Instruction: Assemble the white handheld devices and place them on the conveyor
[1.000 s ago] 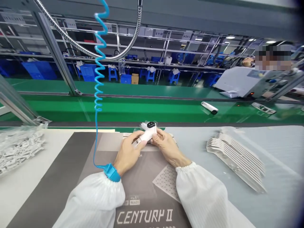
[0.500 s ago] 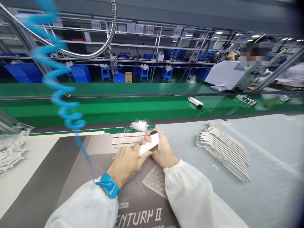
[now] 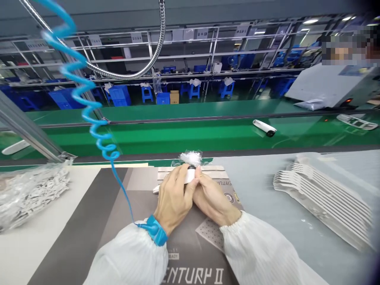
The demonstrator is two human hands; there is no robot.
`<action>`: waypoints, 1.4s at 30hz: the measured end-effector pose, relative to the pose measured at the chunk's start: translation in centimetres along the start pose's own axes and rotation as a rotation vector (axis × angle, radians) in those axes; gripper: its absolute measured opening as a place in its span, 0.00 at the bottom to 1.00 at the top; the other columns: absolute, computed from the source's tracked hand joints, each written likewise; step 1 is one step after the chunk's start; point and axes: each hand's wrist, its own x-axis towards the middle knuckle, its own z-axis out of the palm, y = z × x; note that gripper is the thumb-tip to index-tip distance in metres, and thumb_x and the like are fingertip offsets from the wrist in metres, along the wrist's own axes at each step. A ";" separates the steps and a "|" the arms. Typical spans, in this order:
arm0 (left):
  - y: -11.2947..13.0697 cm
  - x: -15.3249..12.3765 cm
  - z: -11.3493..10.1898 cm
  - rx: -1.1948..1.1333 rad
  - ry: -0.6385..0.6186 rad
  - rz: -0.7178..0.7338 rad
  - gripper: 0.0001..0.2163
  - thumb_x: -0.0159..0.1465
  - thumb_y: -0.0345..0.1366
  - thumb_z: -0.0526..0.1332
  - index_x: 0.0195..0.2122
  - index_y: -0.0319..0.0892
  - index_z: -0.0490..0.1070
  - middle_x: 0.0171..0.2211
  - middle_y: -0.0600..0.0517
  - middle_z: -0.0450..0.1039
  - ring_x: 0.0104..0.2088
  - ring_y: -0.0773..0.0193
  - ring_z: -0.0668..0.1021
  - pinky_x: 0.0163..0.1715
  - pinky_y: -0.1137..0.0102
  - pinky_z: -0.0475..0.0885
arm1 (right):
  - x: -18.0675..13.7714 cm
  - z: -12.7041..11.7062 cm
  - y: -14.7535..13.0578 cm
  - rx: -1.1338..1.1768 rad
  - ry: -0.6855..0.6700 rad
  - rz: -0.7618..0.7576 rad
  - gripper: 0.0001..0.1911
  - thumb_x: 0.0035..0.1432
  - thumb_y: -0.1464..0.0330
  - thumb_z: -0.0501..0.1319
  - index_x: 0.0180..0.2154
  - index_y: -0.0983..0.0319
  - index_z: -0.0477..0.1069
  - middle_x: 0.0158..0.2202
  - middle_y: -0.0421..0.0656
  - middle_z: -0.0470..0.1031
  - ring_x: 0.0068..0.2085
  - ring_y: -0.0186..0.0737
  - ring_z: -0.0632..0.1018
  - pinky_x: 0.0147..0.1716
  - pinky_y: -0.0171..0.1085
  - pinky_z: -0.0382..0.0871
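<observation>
Between my hands is a white plastic housing (image 3: pixel 190 177) with a black end piece. Its other end (image 3: pixel 155 189) sticks out on the left from under my left hand (image 3: pixel 175 194), which covers its middle with fingers wrapped over it. My right hand (image 3: pixel 212 194) grips the same housing close to the black end, its thumb beside that end. Under both hands lies a flat printed dark cardboard sheet (image 3: pixel 142 221). Just beyond my fingertips is a small bag of tiny white parts (image 3: pixel 191 157). A blue coiled cord (image 3: pixel 96 126) runs to the band on my left wrist.
A stack of curved white plastic strips (image 3: pixel 323 206) lies at the right. On the left is a clear bag of small white parts (image 3: pixel 32 198). A green conveyor belt (image 3: pixel 178 136) crosses ahead, carrying a similar white housing (image 3: pixel 264 128). A metal post (image 3: pixel 29 122) stands at left.
The housing has turned, so its black end now points more directly away from me. My left hand has moved over its middle. The camera view has shifted left.
</observation>
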 end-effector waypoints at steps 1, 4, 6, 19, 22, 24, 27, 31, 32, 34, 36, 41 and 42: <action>-0.1 0.0 -0.2 -0.015 -0.042 -0.025 0.18 0.72 0.44 0.53 0.60 0.44 0.64 0.56 0.44 0.73 0.55 0.54 0.76 0.54 0.60 0.71 | 0.0 -0.1 -0.1 -0.005 0.003 0.013 0.15 0.55 0.58 0.70 0.38 0.62 0.78 0.44 0.46 0.80 0.55 0.48 0.75 0.59 0.46 0.68; -0.9 0.5 -1.5 -0.056 -0.236 -0.160 0.21 0.68 0.47 0.58 0.61 0.49 0.63 0.55 0.46 0.74 0.53 0.52 0.77 0.52 0.59 0.73 | 0.3 -1.0 -0.4 -0.044 0.063 0.026 0.19 0.58 0.54 0.68 0.42 0.61 0.78 0.47 0.47 0.79 0.56 0.48 0.75 0.58 0.45 0.70; -2.4 1.5 -2.9 -0.141 -0.387 -0.335 0.22 0.66 0.49 0.60 0.58 0.46 0.67 0.47 0.45 0.79 0.44 0.54 0.81 0.42 0.63 0.76 | 0.7 -1.9 -0.7 -0.105 0.126 0.022 0.20 0.60 0.52 0.65 0.44 0.60 0.78 0.51 0.47 0.78 0.56 0.47 0.75 0.58 0.44 0.71; -17.0 14.3 -7.6 0.325 -0.099 -0.860 0.15 0.66 0.38 0.64 0.52 0.39 0.71 0.52 0.44 0.73 0.52 0.55 0.76 0.52 0.55 0.73 | 0.8 -2.6 -1.8 -0.187 0.272 0.116 0.10 0.62 0.63 0.65 0.43 0.60 0.79 0.51 0.45 0.78 0.43 0.37 0.80 0.39 0.30 0.79; -17.3 13.6 -7.3 0.392 -0.022 -0.872 0.16 0.67 0.39 0.63 0.54 0.39 0.70 0.56 0.44 0.69 0.56 0.52 0.73 0.56 0.50 0.69 | 0.9 -2.5 -1.9 -0.169 0.298 0.116 0.09 0.58 0.68 0.68 0.42 0.60 0.79 0.51 0.45 0.78 0.42 0.36 0.80 0.38 0.30 0.80; -16.6 12.8 -7.2 0.386 0.037 -0.859 0.18 0.67 0.39 0.63 0.56 0.39 0.69 0.60 0.42 0.66 0.59 0.50 0.70 0.58 0.48 0.67 | 0.8 -2.7 -1.9 -0.171 0.284 0.107 0.12 0.54 0.72 0.70 0.42 0.59 0.79 0.52 0.44 0.78 0.42 0.36 0.80 0.39 0.29 0.79; -14.7 11.2 -6.7 0.270 0.073 -0.858 0.19 0.65 0.37 0.63 0.56 0.39 0.68 0.58 0.40 0.68 0.57 0.51 0.73 0.57 0.54 0.68 | 0.8 -3.2 -1.6 -0.174 0.261 0.094 0.17 0.48 0.77 0.71 0.42 0.59 0.79 0.53 0.44 0.78 0.45 0.36 0.80 0.43 0.28 0.78; -11.2 7.2 -4.8 0.033 0.048 -0.819 0.15 0.66 0.40 0.61 0.52 0.41 0.70 0.50 0.42 0.76 0.48 0.58 0.79 0.49 0.66 0.73 | 1.0 -4.2 -1.2 -0.185 0.229 0.079 0.22 0.44 0.79 0.74 0.42 0.58 0.79 0.53 0.42 0.77 0.47 0.36 0.79 0.45 0.27 0.77; -10.3 6.0 -4.1 -0.006 0.044 -0.798 0.15 0.67 0.41 0.60 0.51 0.40 0.70 0.49 0.42 0.76 0.47 0.59 0.79 0.48 0.66 0.73 | 1.1 -4.4 -1.2 -0.193 0.218 0.075 0.22 0.43 0.79 0.74 0.41 0.57 0.79 0.52 0.42 0.77 0.47 0.35 0.79 0.46 0.27 0.77; -8.3 3.7 -2.8 -0.041 0.039 -0.761 0.13 0.66 0.38 0.60 0.49 0.39 0.70 0.49 0.42 0.75 0.49 0.58 0.78 0.50 0.64 0.72 | 1.1 -4.5 -1.1 -0.208 0.202 0.066 0.23 0.41 0.79 0.75 0.40 0.56 0.79 0.51 0.40 0.78 0.46 0.35 0.79 0.48 0.28 0.76; -6.3 1.9 -1.6 -0.001 0.019 -0.687 0.11 0.64 0.33 0.61 0.47 0.39 0.71 0.51 0.42 0.72 0.54 0.54 0.74 0.56 0.59 0.68 | 1.1 -4.5 -1.1 -0.212 0.198 0.054 0.24 0.39 0.80 0.75 0.40 0.56 0.79 0.48 0.40 0.78 0.44 0.34 0.79 0.49 0.30 0.76; -3.5 0.2 -0.1 0.260 -0.182 -0.383 0.12 0.68 0.31 0.54 0.50 0.38 0.71 0.57 0.40 0.66 0.57 0.48 0.69 0.56 0.52 0.65 | 1.0 -4.1 -1.2 -0.189 0.206 0.061 0.21 0.40 0.80 0.74 0.39 0.58 0.79 0.45 0.40 0.78 0.42 0.32 0.78 0.47 0.27 0.75; -3.4 0.3 -0.1 0.262 -0.202 -0.376 0.12 0.68 0.32 0.54 0.50 0.38 0.70 0.57 0.39 0.66 0.57 0.48 0.69 0.56 0.53 0.66 | 1.0 -4.0 -1.2 -0.184 0.203 0.064 0.21 0.41 0.80 0.74 0.39 0.59 0.79 0.45 0.41 0.78 0.42 0.32 0.78 0.47 0.27 0.75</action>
